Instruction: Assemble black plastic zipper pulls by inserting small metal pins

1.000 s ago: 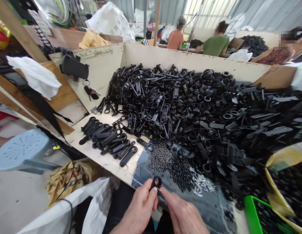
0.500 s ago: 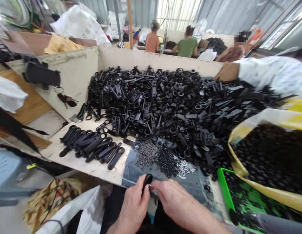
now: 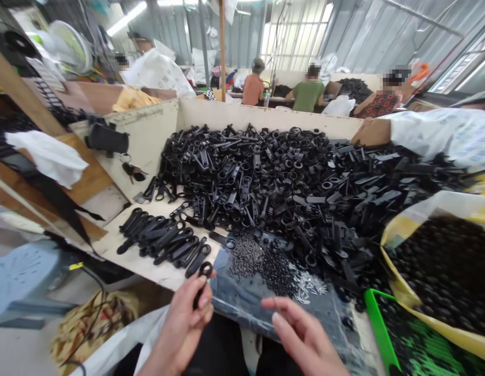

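Note:
My left hand (image 3: 185,308) is closed around a black plastic handle with a ring-shaped end (image 3: 205,269), which sticks up above the fingers. Over the front edge of the dark mat (image 3: 242,295), my right hand (image 3: 301,329) is apart from it, fingers spread and nothing in them. Small grey pieces (image 3: 245,257), small black pieces (image 3: 280,272) and silver pins (image 3: 308,284) lie in heaps on the mat. Just beyond my left hand, a row of similar black ring-ended handles (image 3: 164,240) rests on the pale tabletop.
A large heap of loose black plastic parts (image 3: 242,177) fills the tabletop's back. At right are a yellow-edged bag of black pieces (image 3: 446,266) and a green tray (image 3: 378,324). Keys (image 3: 135,171) hang on the left board. Several people work in the background.
My hands were together at the black handle; now they are apart. The left has carried it leftward toward the row, and the right has let go and opened. The camera view has shifted.

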`<control>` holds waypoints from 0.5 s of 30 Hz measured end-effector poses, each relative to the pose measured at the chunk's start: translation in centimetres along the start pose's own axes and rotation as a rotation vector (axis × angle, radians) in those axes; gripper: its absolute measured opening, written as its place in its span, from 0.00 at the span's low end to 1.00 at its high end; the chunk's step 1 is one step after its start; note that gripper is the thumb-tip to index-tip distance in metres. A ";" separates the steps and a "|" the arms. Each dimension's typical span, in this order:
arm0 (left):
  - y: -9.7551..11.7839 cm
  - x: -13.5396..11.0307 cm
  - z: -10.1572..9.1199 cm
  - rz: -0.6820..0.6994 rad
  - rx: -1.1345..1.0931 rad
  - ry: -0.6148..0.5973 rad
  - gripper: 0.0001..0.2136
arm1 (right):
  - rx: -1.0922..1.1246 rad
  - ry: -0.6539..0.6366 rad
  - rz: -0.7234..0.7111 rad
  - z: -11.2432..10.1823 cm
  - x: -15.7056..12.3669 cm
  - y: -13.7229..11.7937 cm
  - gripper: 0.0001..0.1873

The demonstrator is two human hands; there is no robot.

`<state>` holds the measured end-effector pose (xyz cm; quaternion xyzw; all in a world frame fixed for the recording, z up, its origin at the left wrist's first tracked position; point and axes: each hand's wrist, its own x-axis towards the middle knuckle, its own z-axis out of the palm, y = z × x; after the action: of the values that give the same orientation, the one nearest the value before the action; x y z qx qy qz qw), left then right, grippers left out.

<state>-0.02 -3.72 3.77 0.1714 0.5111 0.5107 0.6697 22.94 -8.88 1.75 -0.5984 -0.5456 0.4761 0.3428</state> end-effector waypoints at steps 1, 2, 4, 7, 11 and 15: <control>-0.3 -0.2 0.5 -0.023 -0.004 -0.026 0.23 | -0.018 -0.007 -0.039 -0.2 1.7 -0.7 0.27; -0.7 -0.4 0.8 -0.038 0.004 -0.064 0.24 | -0.087 -0.001 -0.091 -0.3 3.5 -1.4 0.26; -1.3 -0.6 1.1 -0.047 0.000 -0.145 0.23 | -0.329 0.005 -0.225 -0.2 7.1 -2.8 0.25; -1.4 -0.6 0.6 -0.095 -0.085 -0.216 0.21 | -0.479 -0.021 -0.318 0.9 11.7 -4.8 0.14; -0.9 -0.3 0.2 -0.108 -0.113 -0.188 0.22 | -0.660 -0.053 -0.348 3.9 15.4 -6.6 0.10; -1.3 -0.5 0.1 -0.036 0.045 -0.128 0.23 | -0.828 -0.059 -0.323 6.1 16.0 -7.5 0.07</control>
<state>0.78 -4.67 3.06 0.2097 0.4815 0.4749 0.7062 13.98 7.40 3.74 -0.5785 -0.7863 0.1747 0.1287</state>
